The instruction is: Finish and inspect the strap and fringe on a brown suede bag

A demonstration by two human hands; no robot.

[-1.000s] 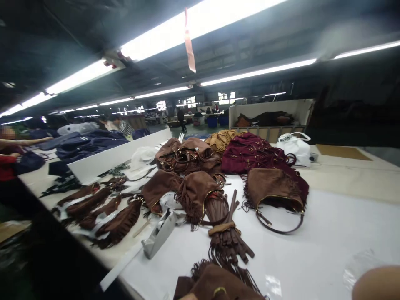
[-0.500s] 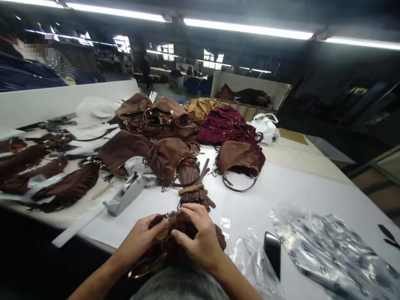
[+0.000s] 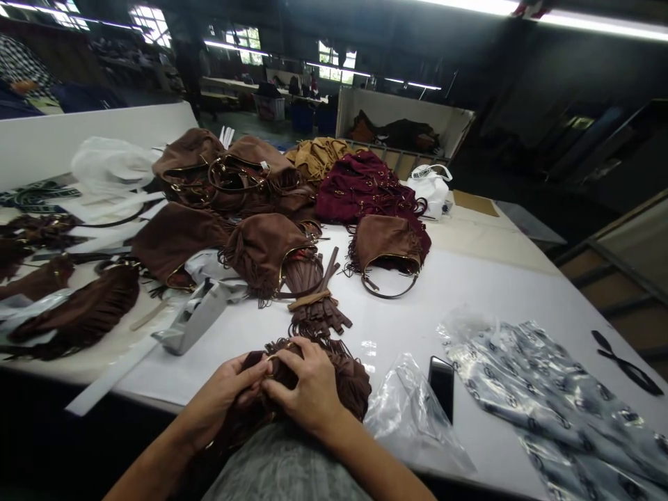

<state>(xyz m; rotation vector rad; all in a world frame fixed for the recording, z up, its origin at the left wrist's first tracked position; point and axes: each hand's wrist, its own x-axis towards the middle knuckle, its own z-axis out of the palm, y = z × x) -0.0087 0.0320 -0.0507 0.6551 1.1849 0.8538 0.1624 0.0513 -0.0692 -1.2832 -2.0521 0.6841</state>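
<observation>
A brown fringed handbag (image 3: 352,383) lies at the table's near edge, against my body. My left hand (image 3: 229,390) is closed, its thumb and fingers pinching the bag near a gold-coloured metal ring. Over the top of the bag curves my right hand (image 3: 307,386), its thumb and index finger close to the same ring. The two hands nearly touch, and they hide most of the ring and the bag's opening. Just beyond them lies a bundle of brown leather strips (image 3: 318,313) tied with a tan band.
Brown fringed bags (image 3: 268,250), a burgundy pile (image 3: 360,188) and a tan pile (image 3: 318,156) cover the back. A grey holder (image 3: 191,323) stands left. To the right lie a clear plastic bag (image 3: 412,410), a phone (image 3: 442,386), printed plastic bags (image 3: 553,396) and black scissors (image 3: 629,365).
The view has tilted down and shifted right. My hands have come closer together at the ring, with my left fingers now pinched tighter. The rest of the table looks unchanged.
</observation>
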